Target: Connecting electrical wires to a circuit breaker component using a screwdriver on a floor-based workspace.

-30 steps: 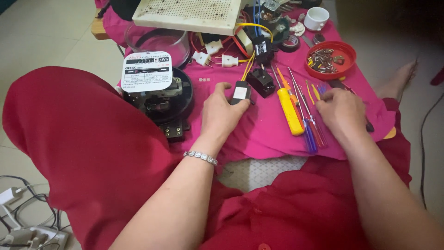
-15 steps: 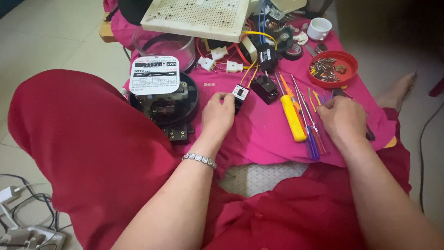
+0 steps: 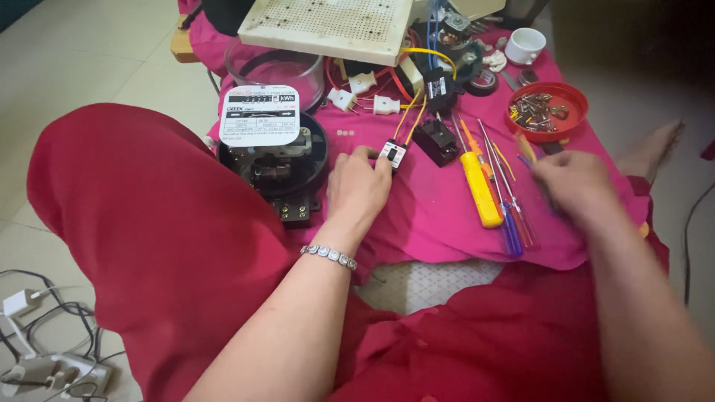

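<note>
While pinching small black module [image 3: 392, 154] with left hand [image 3: 359, 186], steadying it; at three o'clock, right hand [image 3: 573, 182] blurred beside screwdrivers [image 3: 482, 193], grip impossible to tell; probably calls for choosing one.

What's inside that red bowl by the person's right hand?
The red bowl holds a heap of small metal bits, seemingly screws, too small to tell apart. They cover the bottom, so whatever lies beneath them is hidden. The right hand is blurred.
</note>
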